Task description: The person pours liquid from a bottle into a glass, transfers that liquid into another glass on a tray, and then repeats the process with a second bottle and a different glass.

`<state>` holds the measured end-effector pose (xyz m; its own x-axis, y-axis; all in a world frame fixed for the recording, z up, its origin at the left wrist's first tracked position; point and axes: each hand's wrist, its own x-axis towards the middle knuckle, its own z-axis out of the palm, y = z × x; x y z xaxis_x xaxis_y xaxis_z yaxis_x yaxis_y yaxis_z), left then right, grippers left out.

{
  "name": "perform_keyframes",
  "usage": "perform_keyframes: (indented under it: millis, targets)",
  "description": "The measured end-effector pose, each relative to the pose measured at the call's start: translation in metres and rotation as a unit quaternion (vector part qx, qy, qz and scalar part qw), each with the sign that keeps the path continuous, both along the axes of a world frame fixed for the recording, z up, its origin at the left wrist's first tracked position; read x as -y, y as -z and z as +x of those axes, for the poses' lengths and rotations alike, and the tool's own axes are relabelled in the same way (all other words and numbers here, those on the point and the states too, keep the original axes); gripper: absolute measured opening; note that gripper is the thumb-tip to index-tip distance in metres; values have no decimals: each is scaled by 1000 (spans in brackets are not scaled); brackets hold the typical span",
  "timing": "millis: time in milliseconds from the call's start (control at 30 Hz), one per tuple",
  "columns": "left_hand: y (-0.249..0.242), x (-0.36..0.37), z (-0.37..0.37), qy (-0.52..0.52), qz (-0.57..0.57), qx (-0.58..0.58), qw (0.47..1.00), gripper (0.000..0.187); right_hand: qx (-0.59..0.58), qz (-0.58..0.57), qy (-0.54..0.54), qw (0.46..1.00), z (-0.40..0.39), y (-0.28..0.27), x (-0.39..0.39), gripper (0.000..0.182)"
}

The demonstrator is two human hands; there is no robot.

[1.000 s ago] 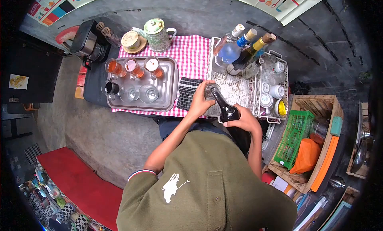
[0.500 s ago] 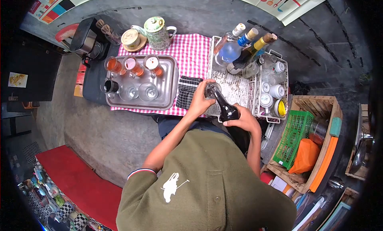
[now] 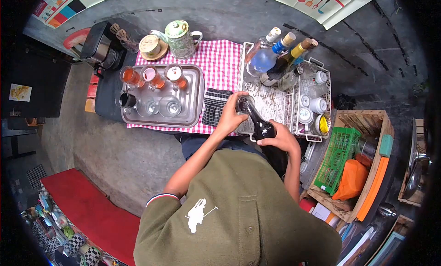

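Note:
My left hand (image 3: 231,115) is wrapped round a clear glass (image 3: 245,102) above the near left part of the white wire rack (image 3: 266,97). In my right hand (image 3: 284,138) is a dark glass bottle (image 3: 262,127), held tilted with its neck at the glass's mouth. Whether liquid is flowing between them I cannot make out. A black checked cloth (image 3: 217,106) lies just left of my left hand. Farther left, a metal tray (image 3: 198,96) carries three filled glass mugs (image 3: 155,76), clear glasses (image 3: 170,106) and a small dark cup (image 3: 127,100).
Several liquor bottles (image 3: 285,59) stand at the rack's back, with white-lidded jars (image 3: 305,114) on its right. A green patterned jug (image 3: 180,40) and lidded cup (image 3: 150,45) sit at the table's back. A wooden crate (image 3: 363,117) holding a green basket (image 3: 337,158) stands right.
The view has shifted very slightly. Both hands keep the same hold on the glass and the bottle, with no clear movement.

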<state>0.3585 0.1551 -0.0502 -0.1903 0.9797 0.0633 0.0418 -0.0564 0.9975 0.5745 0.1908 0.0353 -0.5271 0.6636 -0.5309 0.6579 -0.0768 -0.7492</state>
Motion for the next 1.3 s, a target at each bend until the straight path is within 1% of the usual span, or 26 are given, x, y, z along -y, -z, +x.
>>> perform_keyframes:
  millis: [333,533,700,900,1000,1100,1300]
  targets:
    - [-1,1,1,-2,-3,-6,1000,67,-7,5,-8,1000,5,9,-1,62]
    - [-2,1,1,4,-19,19,1000,67,-14,0,-4,1000,5,10,-1,59]
    - [-1,0,1,1,-10,4,1000,66,-27,-8,5,1000,4,9,0,55]
    - [4,-1,3,-2,6,4,1000,66,-24,2,-4,1000,3,9,-1,54]
    - [5,-1,3,-2,1,7,1000,66,13,-17,-13,1000,0,-1,-2,51]
    - [6,-1,3,-4,4,9,1000,66,-3,4,-5,1000,0,0,0,56]
    - [4,0,3,-9,9,0,1000,66,17,6,-5,1000,1,1,-1,60]
